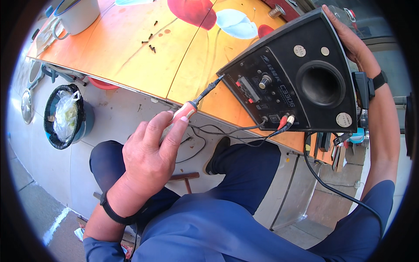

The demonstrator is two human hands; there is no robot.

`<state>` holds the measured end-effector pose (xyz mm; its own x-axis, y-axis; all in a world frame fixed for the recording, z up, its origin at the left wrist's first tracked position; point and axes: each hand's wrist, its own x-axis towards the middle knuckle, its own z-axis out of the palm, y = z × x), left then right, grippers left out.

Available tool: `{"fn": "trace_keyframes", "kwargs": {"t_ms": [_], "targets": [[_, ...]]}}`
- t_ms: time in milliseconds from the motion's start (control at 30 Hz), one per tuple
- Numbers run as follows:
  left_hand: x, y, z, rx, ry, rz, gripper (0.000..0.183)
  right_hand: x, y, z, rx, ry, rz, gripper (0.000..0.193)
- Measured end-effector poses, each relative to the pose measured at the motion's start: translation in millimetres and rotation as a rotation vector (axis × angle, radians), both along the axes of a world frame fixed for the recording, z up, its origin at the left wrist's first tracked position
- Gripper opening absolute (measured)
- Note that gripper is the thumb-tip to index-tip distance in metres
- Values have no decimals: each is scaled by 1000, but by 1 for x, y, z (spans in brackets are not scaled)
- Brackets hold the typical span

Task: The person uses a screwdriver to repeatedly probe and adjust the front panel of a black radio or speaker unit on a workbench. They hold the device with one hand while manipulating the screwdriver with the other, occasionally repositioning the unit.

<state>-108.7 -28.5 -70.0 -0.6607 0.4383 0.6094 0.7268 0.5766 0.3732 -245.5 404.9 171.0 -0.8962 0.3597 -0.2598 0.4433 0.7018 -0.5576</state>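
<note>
A black speaker point(286, 56) lies tilted at the right end of the table, its back panel facing me. My right hand point(349, 41) grips its far right edge; part of the fingers is hidden behind it. My left hand point(152, 139) is closed around the red and white handle of a screwdriver point(205, 93). The screwdriver's dark shaft points up to the speaker's left corner; whether the tip touches cannot be told. A round port point(322, 83), a silver knob point(265, 81) and red and white plugs point(286, 121) with black cables show on the panel.
Several dark screws point(152, 49) lie on the orange flower-patterned table point(118, 48). A white mug point(76, 17) stands at the far left. Below, a lined bin point(83, 115) holds a plastic bag. Cables point(227, 133) hang above my legs. A small metal cylinder point(276, 12) sits behind the speaker.
</note>
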Motion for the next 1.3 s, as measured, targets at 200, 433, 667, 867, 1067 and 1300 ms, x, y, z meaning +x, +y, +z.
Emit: {"fn": "trace_keyframes", "kwargs": {"t_ms": [200, 433, 667, 867, 1067, 1300], "targets": [[-1, 3, 4, 82, -82, -18, 48, 8, -21, -1, 30, 12, 50, 73], [3, -1, 18, 514, -800, -94, 39, 8, -23, 0, 10, 13, 35, 72], [2, -2, 17, 601, -1013, -70, 34, 7, -18, 2, -21, 6, 34, 69], [3, 5, 12, 184, -532, -48, 32, 9, -20, 2, -40, 8, 23, 67], [-5, 1, 22, 542, -1066, -113, 32, 10, -23, 1, -70, 13, 11, 64], [-16, -4, 33, 993, -1775, -163, 34, 13, -32, 2, -101, 15, -6, 62]]}}
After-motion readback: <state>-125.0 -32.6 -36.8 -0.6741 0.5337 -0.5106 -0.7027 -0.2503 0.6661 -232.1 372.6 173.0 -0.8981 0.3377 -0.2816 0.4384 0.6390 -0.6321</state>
